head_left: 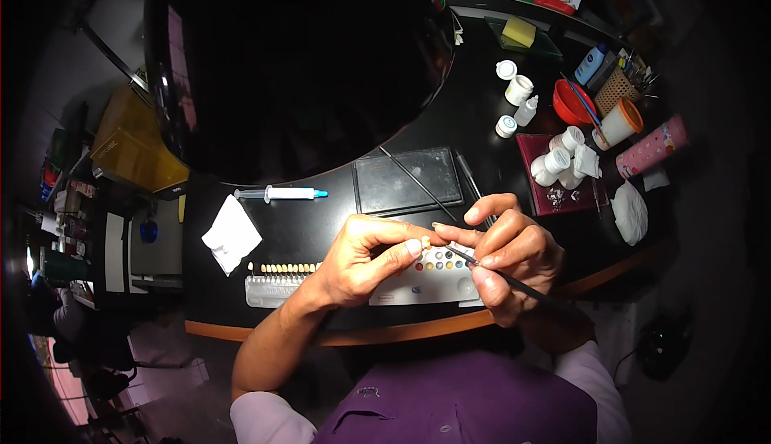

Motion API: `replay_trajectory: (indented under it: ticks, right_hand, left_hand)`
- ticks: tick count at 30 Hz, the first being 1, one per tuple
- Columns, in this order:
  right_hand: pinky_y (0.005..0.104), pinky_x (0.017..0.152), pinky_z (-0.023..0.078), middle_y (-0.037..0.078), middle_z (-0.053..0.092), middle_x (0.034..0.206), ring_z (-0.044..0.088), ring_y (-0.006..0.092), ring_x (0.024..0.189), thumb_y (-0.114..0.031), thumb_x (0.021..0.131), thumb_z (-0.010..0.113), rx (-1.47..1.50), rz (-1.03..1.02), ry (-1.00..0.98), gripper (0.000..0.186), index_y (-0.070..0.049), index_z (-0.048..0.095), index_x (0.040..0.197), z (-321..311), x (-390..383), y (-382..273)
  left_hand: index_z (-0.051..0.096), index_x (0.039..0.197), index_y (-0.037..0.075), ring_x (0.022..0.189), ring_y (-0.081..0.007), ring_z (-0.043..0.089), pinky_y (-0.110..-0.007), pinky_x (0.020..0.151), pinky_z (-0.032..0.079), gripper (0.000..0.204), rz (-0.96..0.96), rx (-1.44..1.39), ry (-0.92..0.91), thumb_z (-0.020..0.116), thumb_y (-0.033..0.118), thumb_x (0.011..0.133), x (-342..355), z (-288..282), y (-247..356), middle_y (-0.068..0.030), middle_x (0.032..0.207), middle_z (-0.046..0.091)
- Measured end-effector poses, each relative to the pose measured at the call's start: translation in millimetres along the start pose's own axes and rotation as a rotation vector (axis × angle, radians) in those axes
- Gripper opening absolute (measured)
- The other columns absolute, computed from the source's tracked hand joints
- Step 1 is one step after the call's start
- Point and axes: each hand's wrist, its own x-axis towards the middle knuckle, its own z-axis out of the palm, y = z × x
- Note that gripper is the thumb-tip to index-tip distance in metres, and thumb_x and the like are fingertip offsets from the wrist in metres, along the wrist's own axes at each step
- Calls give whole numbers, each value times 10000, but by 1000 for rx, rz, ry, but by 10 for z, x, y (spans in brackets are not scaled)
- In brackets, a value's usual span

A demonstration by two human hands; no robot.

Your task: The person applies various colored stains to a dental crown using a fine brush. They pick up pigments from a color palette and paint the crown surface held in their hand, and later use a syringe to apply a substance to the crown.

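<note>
My left hand pinches a small tooth-coloured piece, which looks like a dental crown, between thumb and forefinger. A thin brush with a dark handle is gripped in my right hand, its tip close to the crown; whether they touch I cannot tell. Beneath both hands lies a white palette with several coloured dots, partly covered by my fingers. To its left stands a tooth shade guide with a row of tooth-shaped tabs, its right end behind my left wrist.
A dark flat case lies beyond my hands with a thin rod across it. Left are a syringe and a white tissue. White jars and a red bowl stand right. A large black shape looms above.
</note>
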Motion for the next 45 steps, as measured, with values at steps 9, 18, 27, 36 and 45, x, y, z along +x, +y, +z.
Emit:
replay_trajectory:
  ticks: [9, 18, 27, 36, 45]
  right_hand:
    - [401, 858, 590, 87, 668, 867, 691, 307, 1002, 95, 783, 709, -331, -130, 51, 238, -50, 628, 954, 69, 126, 18]
    - [392, 863, 673, 99, 624, 837, 632, 266, 971, 104, 834, 672, -402, -98, -15, 192, -35, 604, 947, 77, 172, -5]
    - [392, 823, 707, 107, 601, 823, 624, 273, 993, 114, 813, 639, -317, -105, 12, 168, -13, 586, 909, 52, 86, 58]
    - [364, 804, 682, 108, 603, 821, 575, 279, 1024, 74, 840, 614, -290, -12, 68, 128, -12, 573, 925, 66, 68, 24]
    - [353, 827, 485, 58, 603, 704, 554, 206, 824, 32, 697, 641, -317, 280, 146, 122, -54, 568, 744, -272, -445, -186]
  left_hand:
    - [797, 1245, -5, 667, -75, 535, -274, 613, 430, 401, -171, -103, -14, 609, 321, 1106, -2, -39, 49, -36, 764, 680]
    - [799, 1252, 3, 650, -71, 515, -271, 607, 418, 425, -236, -105, -25, 611, 354, 1104, 20, -47, 82, -11, 724, 639]
    - [799, 1246, -2, 648, -69, 506, -274, 603, 412, 430, -235, -82, -14, 605, 354, 1105, 14, -21, 75, 2, 705, 614]
    - [803, 1211, -20, 657, -64, 492, -267, 603, 393, 385, -262, -81, 22, 600, 289, 1104, 4, -33, 34, 10, 715, 615]
    - [768, 1195, -91, 569, -21, 375, -227, 585, 335, 493, -249, -13, 162, 564, 345, 1087, 55, -47, 111, 36, 639, 498]
